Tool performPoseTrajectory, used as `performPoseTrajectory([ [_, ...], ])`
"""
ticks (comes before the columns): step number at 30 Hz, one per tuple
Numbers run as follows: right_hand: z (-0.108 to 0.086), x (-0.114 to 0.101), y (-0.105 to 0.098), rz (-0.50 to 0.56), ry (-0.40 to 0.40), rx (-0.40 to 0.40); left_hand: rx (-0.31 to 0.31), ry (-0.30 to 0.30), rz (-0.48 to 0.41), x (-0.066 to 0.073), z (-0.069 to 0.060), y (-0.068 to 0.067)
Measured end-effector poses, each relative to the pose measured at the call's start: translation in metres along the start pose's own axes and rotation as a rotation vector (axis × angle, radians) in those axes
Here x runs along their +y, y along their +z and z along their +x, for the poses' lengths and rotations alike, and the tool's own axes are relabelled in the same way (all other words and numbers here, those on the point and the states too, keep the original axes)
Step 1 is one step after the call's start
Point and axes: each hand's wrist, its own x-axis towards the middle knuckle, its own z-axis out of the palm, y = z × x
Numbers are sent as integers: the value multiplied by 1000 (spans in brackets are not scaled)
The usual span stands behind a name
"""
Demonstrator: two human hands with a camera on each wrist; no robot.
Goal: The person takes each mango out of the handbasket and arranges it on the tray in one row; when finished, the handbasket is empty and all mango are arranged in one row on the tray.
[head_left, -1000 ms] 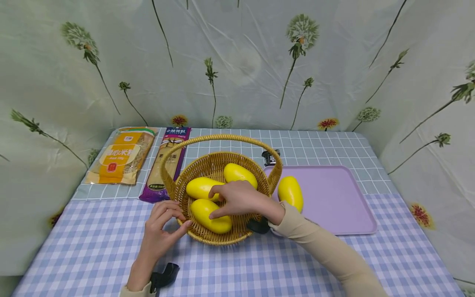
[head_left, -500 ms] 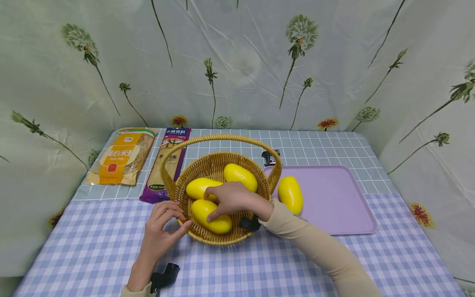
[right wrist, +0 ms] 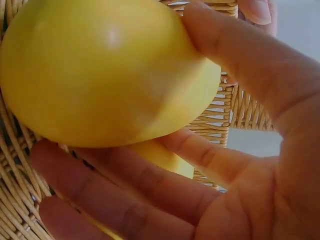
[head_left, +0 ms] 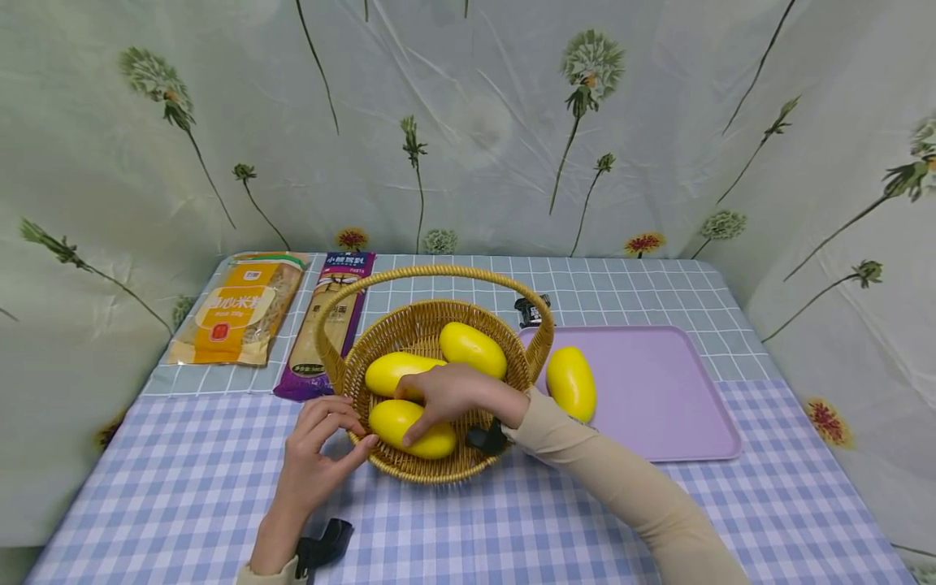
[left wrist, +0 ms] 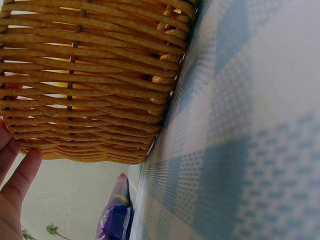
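A brown wicker basket (head_left: 413, 323) with a tall arched handle holds several smooth yellow mangoes. My right hand (head_left: 455, 393) reaches into it and grips the nearest mango (head_left: 393, 418), thumb on one side and fingers on the other. In the right wrist view that mango (right wrist: 100, 70) fills the palm side of the hand. Behind it lie a second mango (head_left: 386, 373) and a third mango (head_left: 472, 348). At the basket's front left, my left hand (head_left: 316, 445) holds the rim with thumb and fingertips; in the left wrist view, fingertips (left wrist: 31, 161) meet the woven edge.
Right of the basket lies a lilac tray (head_left: 658, 398), with another mango (head_left: 572, 384) on its left part. An orange noodle packet (head_left: 237, 309) and a purple pasta packet (head_left: 307, 370) lie at the left. Behind the tray sits a small black object (head_left: 534, 310).
My right hand has moved slightly left and down around the nearest mango, which has shifted a little to the left. My left hand stays at the rim.
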Motion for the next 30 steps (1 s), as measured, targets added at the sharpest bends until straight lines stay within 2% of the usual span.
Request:
performPoseTrajectory([
  [7,4,7,3,146,-48,-67,-5,-7,-3,1,1,-1],
  [11,5,11,4,201,-56,-89,-6,-9,6,-7,-5,0],
  [16,5,15,5,233,-60,-88,-8,-21,32,-25,-17,2],
  [19,5,16,6,241,-60,-85,-9,-24,30,-31,-21,2],
  [30,0,18,2,261,-41,-74,-5,-18,25,-27,-18,2],
])
